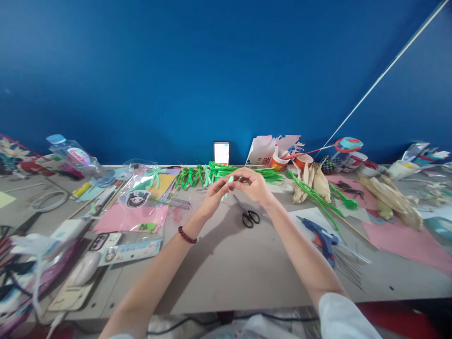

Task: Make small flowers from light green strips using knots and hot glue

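Observation:
Above the middle of the table, my left hand and my right hand meet with fingertips pinched together. Between them is a small pale green pipe cleaner piece, one end showing above the fingers and a bit hanging below. The fingers cover most of it. Just beyond the hands lies a bundle of green pipe cleaners. To its left stands a row of twisted green pipe-cleaner pieces. Black-handled scissors lie on the table just below my right hand.
A lit phone leans against the blue wall. On the right are a blue glue gun, dried husks and paper cups. Pink paper, a plastic bottle and a white mouse lie left.

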Demonstrator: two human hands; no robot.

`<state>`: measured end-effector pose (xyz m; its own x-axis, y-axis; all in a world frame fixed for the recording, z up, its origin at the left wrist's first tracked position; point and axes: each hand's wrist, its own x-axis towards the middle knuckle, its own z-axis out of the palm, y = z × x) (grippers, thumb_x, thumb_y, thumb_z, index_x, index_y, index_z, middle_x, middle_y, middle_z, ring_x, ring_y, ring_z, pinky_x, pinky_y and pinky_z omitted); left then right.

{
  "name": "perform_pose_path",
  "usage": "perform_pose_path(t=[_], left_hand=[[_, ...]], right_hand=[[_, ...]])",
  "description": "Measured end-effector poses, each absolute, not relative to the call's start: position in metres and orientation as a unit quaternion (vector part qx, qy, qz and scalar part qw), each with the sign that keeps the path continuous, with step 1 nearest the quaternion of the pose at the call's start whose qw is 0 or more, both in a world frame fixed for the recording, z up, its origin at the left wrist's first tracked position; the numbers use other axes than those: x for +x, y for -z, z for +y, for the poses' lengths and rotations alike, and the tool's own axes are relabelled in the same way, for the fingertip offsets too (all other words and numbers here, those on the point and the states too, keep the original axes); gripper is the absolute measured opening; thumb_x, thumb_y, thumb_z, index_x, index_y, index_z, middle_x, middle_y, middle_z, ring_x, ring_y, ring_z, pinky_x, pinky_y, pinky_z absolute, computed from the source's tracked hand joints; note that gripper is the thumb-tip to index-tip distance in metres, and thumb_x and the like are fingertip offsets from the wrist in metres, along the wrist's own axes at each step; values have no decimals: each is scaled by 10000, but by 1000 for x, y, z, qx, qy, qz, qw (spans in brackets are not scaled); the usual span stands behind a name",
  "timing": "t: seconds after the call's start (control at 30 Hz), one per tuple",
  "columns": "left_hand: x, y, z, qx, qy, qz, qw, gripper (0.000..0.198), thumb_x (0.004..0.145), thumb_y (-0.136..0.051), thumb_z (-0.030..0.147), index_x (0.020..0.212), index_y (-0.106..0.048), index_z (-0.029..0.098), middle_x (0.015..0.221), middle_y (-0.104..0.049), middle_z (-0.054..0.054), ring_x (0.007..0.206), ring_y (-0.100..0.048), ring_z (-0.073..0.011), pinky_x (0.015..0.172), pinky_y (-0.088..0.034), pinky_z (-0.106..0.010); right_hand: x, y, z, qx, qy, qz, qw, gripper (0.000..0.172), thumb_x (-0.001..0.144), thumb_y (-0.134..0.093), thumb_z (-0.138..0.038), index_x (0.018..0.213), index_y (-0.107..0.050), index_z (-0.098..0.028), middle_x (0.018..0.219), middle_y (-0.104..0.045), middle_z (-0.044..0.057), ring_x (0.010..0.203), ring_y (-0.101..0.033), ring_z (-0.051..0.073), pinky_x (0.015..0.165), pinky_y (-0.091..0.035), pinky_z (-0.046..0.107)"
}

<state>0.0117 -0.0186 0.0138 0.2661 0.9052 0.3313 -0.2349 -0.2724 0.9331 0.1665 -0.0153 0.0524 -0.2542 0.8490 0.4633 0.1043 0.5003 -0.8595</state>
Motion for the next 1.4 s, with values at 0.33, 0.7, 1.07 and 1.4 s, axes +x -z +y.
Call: perform_pose_path(t=[0.33,0.7,1.07,1.4], left_hand=[[6,-14,-14,679,-572,328,322,214,835,-586,367,971,-609,203,956,-631,-62,905,-581,-171,794,-463,-293],[3,-30,-22,756,-496,379,196,227,891,-499,342,938,-644,173,789,-602,-53,715,-542,-144,556,-398,-235],[6,-36,-31,781,-453,422,86,249,921,-447,301,950,-648,157,740,-583,-42,656,-521,-140,578,-379,-253],[10,-33,-35,766,-467,439,49,275,930,-420,313,979,-650,171,791,-645,-60,689,-581,-149,615,-417,-254]], right_hand=[[168,-51,-14,-356,-271,-741,500,161,778,-647,-256,918,-724,-238,905,-662,49,802,-593,174,654,-461,285],[172,-52,-14,-366,-249,-754,486,215,805,-553,-209,981,-675,-204,903,-664,46,762,-601,155,676,-485,278],[160,-45,-16,-397,-248,-704,534,176,777,-563,-225,894,-693,-206,914,-682,55,771,-620,171,700,-502,298],[153,-43,-14,-365,-531,-523,558,285,655,-689,-272,930,-686,-197,832,-665,18,735,-588,136,678,-475,277]])
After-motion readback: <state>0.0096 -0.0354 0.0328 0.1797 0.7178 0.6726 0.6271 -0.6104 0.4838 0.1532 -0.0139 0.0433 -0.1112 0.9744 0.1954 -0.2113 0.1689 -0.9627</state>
